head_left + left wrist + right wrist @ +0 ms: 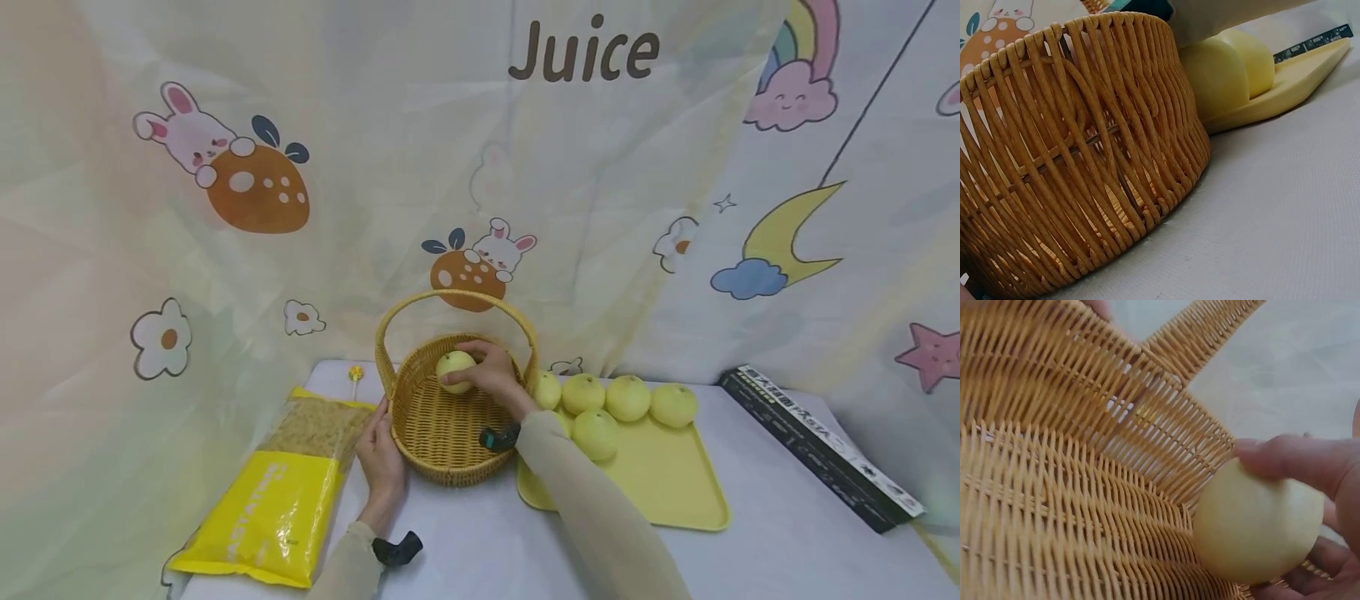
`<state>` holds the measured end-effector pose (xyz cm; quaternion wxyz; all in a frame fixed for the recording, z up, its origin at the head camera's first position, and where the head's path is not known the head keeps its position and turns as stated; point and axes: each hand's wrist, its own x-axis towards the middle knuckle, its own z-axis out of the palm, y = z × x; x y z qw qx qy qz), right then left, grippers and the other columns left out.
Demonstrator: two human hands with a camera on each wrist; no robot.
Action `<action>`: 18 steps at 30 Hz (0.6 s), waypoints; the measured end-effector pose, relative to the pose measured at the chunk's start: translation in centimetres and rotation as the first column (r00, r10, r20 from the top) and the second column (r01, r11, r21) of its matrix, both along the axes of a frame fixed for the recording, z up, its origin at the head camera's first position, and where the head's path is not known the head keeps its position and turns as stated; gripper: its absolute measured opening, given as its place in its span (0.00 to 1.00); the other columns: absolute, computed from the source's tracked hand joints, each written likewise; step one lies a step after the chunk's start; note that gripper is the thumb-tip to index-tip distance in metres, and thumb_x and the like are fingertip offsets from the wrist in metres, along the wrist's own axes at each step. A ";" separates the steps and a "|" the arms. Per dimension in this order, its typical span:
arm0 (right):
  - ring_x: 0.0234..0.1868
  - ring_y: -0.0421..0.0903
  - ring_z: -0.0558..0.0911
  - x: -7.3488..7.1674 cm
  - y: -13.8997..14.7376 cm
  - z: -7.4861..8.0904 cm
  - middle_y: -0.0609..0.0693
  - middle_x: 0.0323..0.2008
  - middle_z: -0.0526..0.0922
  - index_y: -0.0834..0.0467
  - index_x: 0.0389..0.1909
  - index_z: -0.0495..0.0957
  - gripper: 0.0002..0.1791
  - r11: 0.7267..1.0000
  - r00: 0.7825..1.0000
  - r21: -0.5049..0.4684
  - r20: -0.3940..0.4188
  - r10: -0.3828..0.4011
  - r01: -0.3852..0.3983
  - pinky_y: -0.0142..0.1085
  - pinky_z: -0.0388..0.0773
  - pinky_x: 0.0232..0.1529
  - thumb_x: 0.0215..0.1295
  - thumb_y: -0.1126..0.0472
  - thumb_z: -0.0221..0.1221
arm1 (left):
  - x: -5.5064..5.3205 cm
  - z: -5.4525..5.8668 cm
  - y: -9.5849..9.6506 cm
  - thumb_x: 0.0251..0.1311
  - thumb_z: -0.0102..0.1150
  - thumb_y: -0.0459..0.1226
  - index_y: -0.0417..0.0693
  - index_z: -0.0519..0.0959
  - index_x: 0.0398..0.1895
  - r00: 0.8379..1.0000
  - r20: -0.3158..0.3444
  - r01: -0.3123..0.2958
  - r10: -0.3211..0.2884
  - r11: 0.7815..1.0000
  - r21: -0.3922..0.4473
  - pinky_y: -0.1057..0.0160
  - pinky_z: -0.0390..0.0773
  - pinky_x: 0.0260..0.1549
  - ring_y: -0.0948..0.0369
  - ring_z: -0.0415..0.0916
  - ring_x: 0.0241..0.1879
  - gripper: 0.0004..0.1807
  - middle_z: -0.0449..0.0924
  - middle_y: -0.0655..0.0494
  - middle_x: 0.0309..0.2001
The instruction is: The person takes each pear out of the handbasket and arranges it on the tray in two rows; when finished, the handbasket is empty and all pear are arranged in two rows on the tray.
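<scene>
A round wicker basket (450, 450) with a tall arched handle stands on the white table. My left hand (382, 457) rests against its left outer wall, fingers pointing up along the side; most of that hand is out of the left wrist view, where the woven wall (1097, 156) fills the left half. Inside the basket, near its far wall, my right hand (491, 371) grips a round pale-yellow fruit (454, 372). The right wrist view shows the thumb over the top of this fruit (1257, 525) and fingers beneath it, with the woven floor (1054, 519) alongside.
To the right, a yellow tray (667, 492) bears several more pale-yellow fruits (628, 398), partly behind my right forearm. A yellow pasta bag (277, 500) lies left of the basket, near a small yellow flower-like pick (356, 374). A long black-and-white box (821, 450) lies at far right.
</scene>
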<state>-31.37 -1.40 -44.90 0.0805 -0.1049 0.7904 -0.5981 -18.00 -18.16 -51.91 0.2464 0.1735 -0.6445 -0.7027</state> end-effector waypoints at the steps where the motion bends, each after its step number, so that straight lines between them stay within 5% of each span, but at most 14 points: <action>1: 0.59 0.52 0.84 0.2 0.0 0.1 0.52 0.62 0.85 0.53 0.62 0.86 0.36 1.000 1.000 -0.023 -0.014 0.013 -0.014 0.39 0.88 0.54 0.47 0.59 0.84 | 0.0 0.0 -0.1 0.83 0.38 0.41 0.51 0.70 0.79 1.000 -0.004 -0.003 0.003 1.000 0.006 0.75 0.71 0.72 0.56 0.65 0.79 0.26 0.69 0.56 0.78; 18: 0.59 0.44 0.82 3.8 2.6 1.5 0.45 0.61 0.87 0.51 0.62 0.87 0.35 0.985 0.990 -0.142 -0.111 0.086 -0.102 0.32 0.86 0.54 0.51 0.51 0.83 | 0.0 0.0 0.1 0.83 0.39 0.41 0.49 0.70 0.78 1.000 -0.009 -0.013 0.013 1.000 0.013 0.77 0.73 0.70 0.55 0.67 0.77 0.26 0.70 0.53 0.77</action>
